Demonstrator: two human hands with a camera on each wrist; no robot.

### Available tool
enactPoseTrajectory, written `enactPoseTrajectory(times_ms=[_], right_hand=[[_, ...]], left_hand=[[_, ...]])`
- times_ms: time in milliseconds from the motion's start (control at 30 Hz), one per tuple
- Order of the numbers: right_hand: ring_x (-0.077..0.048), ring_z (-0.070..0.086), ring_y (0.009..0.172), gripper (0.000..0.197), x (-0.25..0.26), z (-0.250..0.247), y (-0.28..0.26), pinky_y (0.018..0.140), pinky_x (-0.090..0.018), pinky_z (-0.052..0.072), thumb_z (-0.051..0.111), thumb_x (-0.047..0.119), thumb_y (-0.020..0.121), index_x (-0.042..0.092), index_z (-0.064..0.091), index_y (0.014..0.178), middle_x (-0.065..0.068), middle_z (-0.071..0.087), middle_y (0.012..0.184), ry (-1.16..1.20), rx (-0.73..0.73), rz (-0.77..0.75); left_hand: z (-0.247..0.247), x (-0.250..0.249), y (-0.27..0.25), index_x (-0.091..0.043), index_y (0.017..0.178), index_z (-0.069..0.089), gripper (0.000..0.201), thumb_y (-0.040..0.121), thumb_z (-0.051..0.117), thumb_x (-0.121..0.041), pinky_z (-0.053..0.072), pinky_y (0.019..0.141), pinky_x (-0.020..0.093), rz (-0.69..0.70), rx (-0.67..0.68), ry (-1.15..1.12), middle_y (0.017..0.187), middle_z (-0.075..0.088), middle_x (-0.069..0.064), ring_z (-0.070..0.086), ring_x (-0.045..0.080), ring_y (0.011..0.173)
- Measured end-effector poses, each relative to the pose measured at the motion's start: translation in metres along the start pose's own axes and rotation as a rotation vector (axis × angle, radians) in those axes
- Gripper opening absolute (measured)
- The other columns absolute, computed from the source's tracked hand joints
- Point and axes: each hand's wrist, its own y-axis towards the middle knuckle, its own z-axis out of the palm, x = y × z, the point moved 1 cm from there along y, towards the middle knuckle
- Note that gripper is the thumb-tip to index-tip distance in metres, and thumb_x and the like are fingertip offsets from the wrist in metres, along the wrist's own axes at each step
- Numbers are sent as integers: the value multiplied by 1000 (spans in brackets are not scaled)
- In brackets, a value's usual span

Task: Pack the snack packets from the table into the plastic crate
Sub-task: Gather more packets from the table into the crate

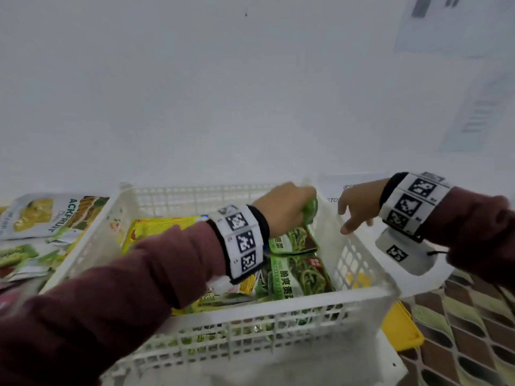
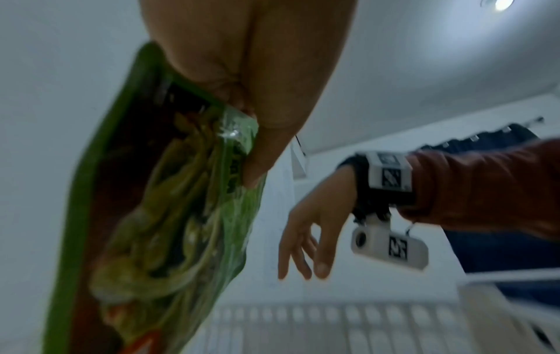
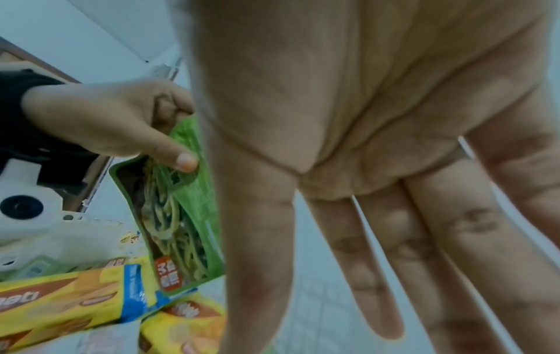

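Mid-task, by the look of it, with the packing partly done. White plastic crate (image 1: 362, 295) on the bench (image 1: 418, 280), already holding several snack packets: yellow packets (image 3: 60, 301) along the left side, a green packet (image 1: 299, 277) lying flat toward the right, another green one just behind it. Left hand (image 1: 281, 208) over the crate's far right corner, thumb and curled fingers pinching the top edge of a green noodle packet (image 2: 157, 215); packet hanging upright, lower end down among the packets already inside, not yet let go. Right hand (image 1: 355, 207) spread and empty, fingers (image 3: 363, 263) straight and slightly apart, hovering just outside the crate's right wall near the rim; touching the rim or not, cannot tell. Still outside the crate, on the bench to its left: a silver-and-green jackfruit packet (image 1: 53, 215) and at least one more green-and-white packet (image 1: 19, 257) below it, partly overlapping. So judged: several packets in, one being lowered into place, a small pile on the left left to move. Room in the crate seemingly ample along the right wall, where bare floor shows through. A yellow flat object (image 1: 401, 327) beside the crate's near right corner, unclear what. More packets beyond the left edge of the head view possibly, not visible.
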Motion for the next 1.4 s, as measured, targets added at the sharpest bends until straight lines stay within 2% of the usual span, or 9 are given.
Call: enactPoseTrajectory(times_ms=[67, 233, 400, 600, 800, 900, 1000, 1133, 1400], right_hand=[[-21, 62, 87, 67, 0, 6, 4, 86, -30, 50, 62, 40, 85, -1, 40, 133, -5, 66, 82, 41, -16, -37], [-19, 54, 78, 61, 3, 7, 1, 56, -17, 39, 60, 38, 87, -7, 48, 126, 1, 59, 65, -12, 6, -68], [-13, 49, 79, 54, 7, 7, -6, 37, -5, 28, 53, 37, 92, -7, 52, 124, -12, 68, 110, -73, -57, -56], [-9, 48, 57, 53, 11, 6, -8, 42, -6, 27, 54, 40, 90, -2, 55, 123, -4, 71, 92, -153, -31, -67], [-2, 38, 48, 34, 16, 0, -4, 32, -1, 30, 58, 36, 89, 4, 51, 98, 8, 43, 58, -227, 1, -110], [1, 42, 35, 32, 24, -9, -6, 29, -4, 28, 61, 35, 87, 5, 49, 87, 6, 39, 60, -233, 7, -98], [-4, 43, 47, 49, 38, -23, -4, 34, -5, 29, 60, 39, 87, 0, 56, 116, 5, 41, 62, -244, -63, -131], [-14, 48, 85, 47, 76, -43, -1, 71, -23, 40, 67, 35, 82, 14, 54, 122, 4, 55, 89, -171, -224, -365], [-20, 47, 123, 53, 224, -42, 19, 90, -23, 37, 58, 27, 90, 12, 40, 138, -5, 47, 139, -98, -217, -822]], left_hand=[[18, -8, 2, -3, 119, 49, 28, 91, 45, -7, 31, 66, 25, 29, 123, 47, 105, 58, 19, 56, 29, 93], [55, -22, 0, -2, 120, 55, 32, 93, 51, -19, 44, 85, 31, 185, 456, 76, 112, 63, 18, 58, 28, 102], [67, -9, 2, -14, 142, 38, 57, 91, 56, -33, 29, 107, 28, 70, 644, -40, 146, 39, 7, 36, 22, 133], [83, 2, 4, -27, 145, 28, 70, 85, 65, -19, 42, 91, 37, 9, 770, 195, 142, 30, 16, 43, 34, 124], [87, 1, 6, -25, 145, 27, 71, 86, 65, -23, 41, 72, 27, 23, 699, 224, 144, 27, 15, 44, 32, 122], [67, 6, 3, -20, 146, 27, 73, 85, 66, -27, 40, 93, 31, -18, 605, 97, 147, 26, 12, 34, 28, 132], [22, 28, -2, -15, 140, 39, 60, 86, 64, -28, 36, 95, 26, -154, 403, -70, 141, 38, 9, 40, 25, 127], [-37, 79, -27, -16, 130, 48, 48, 87, 62, -31, 31, 83, 19, -404, 246, -20, 132, 48, 7, 48, 21, 118], [-92, 153, -99, -12, 129, 51, 49, 85, 65, -30, 39, 77, 24, -737, 176, 65, 127, 54, 8, 52, 21, 99]])
